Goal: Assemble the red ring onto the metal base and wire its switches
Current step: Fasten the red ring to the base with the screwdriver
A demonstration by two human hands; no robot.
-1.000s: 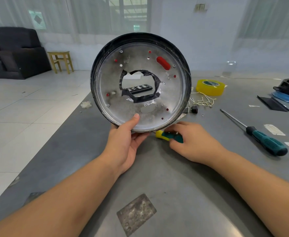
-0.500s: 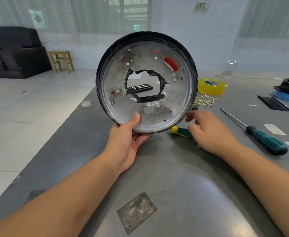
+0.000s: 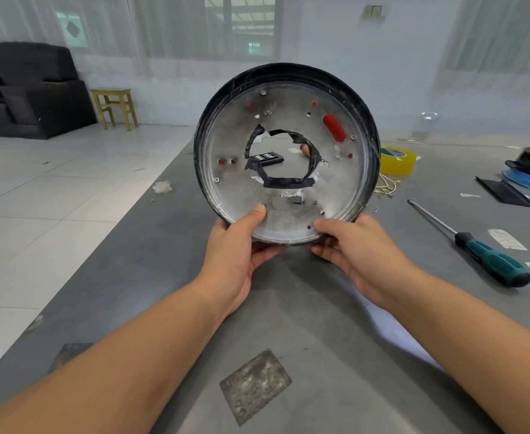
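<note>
Base point(image 3: 285, 170) held upright on edge above the surface point(image 3: 288, 308), inner face toward camera, likely so the holes and screws can be checked. Red showing through several holes and one slot point(image 3: 333, 127), so the ring probably sits on the far side; ring itself not visible. Central opening edged with black tape point(image 3: 288, 182). Left hand point(image 3: 238, 255) grips the bottom rim, thumb pressed on the inner face, fingers curled behind. Right hand point(image 3: 354, 249) pinches the rim just beside it, thumb in front, fingers underneath. Two-hand hold reads as steadying or turning it. Base is dish-shaped, nothing loose inside. No wires or switches visible. Screwdriver point(image 3: 489, 261) lies to the right, apart. Yellow tape roll point(image 3: 396, 159) behind base.
</note>
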